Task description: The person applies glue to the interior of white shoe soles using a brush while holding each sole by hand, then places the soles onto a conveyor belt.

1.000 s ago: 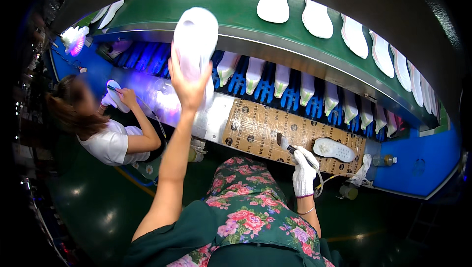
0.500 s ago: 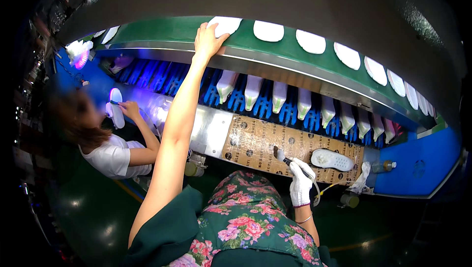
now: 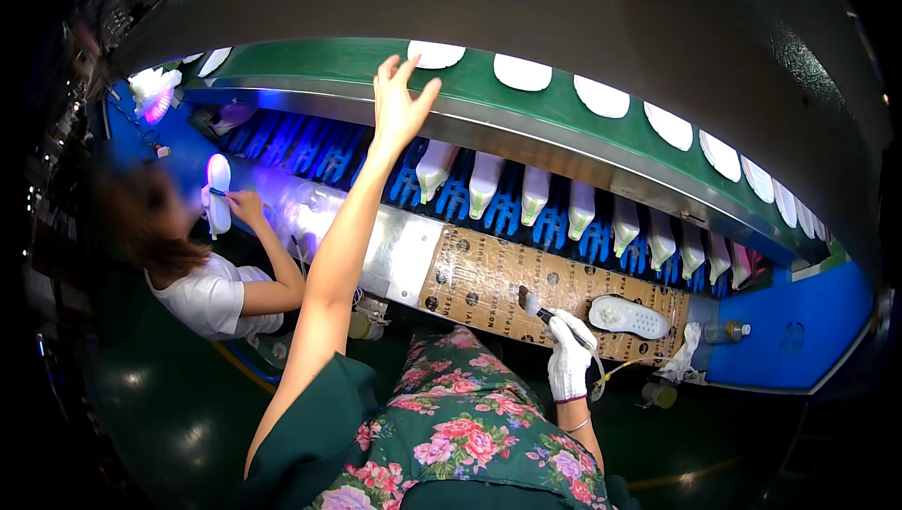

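The gloved right hand [image 3: 570,360] is clamped around a brush [image 3: 532,301]; just right of that hand, a dimpled sole [image 3: 629,316] lies on brown cardboard [image 3: 479,270]; ahead of both runs a row of white shoe pieces [image 3: 486,179]; the bare left hand [image 3: 399,115] reaches farther, well apart, fingers spread; by its fingertips a white sole [image 3: 440,54] lies on the green belt [image 3: 301,61], though I cannot tell whether they touch.

The cardboard [image 3: 470,270] gives clearance at left; a white sole [image 3: 629,317] obstructs its right part. On the far side, white pieces [image 3: 486,181] and a metal ledge [image 3: 564,146] bar direct passage.
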A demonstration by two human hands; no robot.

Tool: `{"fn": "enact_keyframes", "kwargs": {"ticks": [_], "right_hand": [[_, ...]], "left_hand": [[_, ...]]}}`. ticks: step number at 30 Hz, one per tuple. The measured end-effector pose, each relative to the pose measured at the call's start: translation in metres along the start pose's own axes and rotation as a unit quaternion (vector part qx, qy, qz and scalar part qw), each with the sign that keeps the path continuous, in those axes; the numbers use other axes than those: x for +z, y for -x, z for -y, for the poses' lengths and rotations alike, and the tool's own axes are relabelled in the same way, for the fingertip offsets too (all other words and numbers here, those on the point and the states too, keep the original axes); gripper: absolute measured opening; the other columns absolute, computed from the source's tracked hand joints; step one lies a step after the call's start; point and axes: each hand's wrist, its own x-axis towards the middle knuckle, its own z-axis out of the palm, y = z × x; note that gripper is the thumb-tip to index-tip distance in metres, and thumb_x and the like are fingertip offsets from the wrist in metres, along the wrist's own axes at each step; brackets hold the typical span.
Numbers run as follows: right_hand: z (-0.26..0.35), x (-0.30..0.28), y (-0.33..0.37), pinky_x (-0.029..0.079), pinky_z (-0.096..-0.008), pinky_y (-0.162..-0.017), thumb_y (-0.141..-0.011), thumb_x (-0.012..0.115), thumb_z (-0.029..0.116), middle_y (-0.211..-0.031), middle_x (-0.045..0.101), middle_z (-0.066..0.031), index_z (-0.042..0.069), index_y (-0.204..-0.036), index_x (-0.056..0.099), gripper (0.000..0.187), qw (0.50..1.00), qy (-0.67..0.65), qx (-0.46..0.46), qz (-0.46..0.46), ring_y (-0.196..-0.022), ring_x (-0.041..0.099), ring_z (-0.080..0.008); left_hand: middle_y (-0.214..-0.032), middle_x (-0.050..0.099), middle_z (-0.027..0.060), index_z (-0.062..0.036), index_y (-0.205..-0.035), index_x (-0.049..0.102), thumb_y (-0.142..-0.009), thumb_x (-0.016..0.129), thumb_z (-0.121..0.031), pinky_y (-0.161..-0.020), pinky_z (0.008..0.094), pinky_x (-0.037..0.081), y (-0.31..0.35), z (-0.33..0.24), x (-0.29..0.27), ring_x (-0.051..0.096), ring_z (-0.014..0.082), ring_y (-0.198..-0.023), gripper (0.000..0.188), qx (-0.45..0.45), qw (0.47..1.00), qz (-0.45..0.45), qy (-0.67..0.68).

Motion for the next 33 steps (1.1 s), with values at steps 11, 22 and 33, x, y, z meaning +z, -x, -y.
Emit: {"fn": "enact_keyframes", "kwargs": {"ticks": [11,22,33], "right_hand": [[0.013,0.012,-0.015,0.051,-0.0261,-0.068,-0.083,0.072,0.001,-0.092,0.071,-0.0091,-0.002,-0.106,0.07,0.023,0.996,-0.045,0.052,0.053,-0.076,0.066,-0.0157],[0.022,-0.002,-0.004,0.05,-0.0251,-0.07,-0.084,0.071,-0.001,-0.094,0.071,-0.0084,-0.004,-0.106,0.07,0.022,0.993,-0.06,0.06,0.081,-0.078,0.065,-0.0136],[0.019,-0.049,-0.006,0.05,-0.0231,-0.07,-0.082,0.072,-0.002,-0.093,0.072,-0.0082,-0.004,-0.103,0.071,0.021,0.996,-0.079,0.044,0.029,-0.078,0.065,-0.012]], "left_hand": [[-0.079,0.07,-0.0013,-0.0159,-0.088,0.072,-0.081,0.065,-0.012,-0.07,0.0282,0.051,0.082,-0.252,-0.226,0.067,0.0116,-0.079,0.011,0.352,0.891,0.124,0.26],[-0.078,0.071,0.0005,-0.0146,-0.087,0.067,-0.082,0.064,-0.011,-0.072,0.028,0.052,0.121,-0.312,-0.189,0.067,0.013,-0.079,0.007,0.306,0.853,0.074,0.417],[-0.077,0.071,0.0023,-0.0134,-0.085,0.062,-0.083,0.063,-0.01,-0.074,0.0278,0.053,0.131,-0.331,-0.162,0.068,0.0144,-0.079,0.004,0.265,0.814,0.097,0.508]]}}
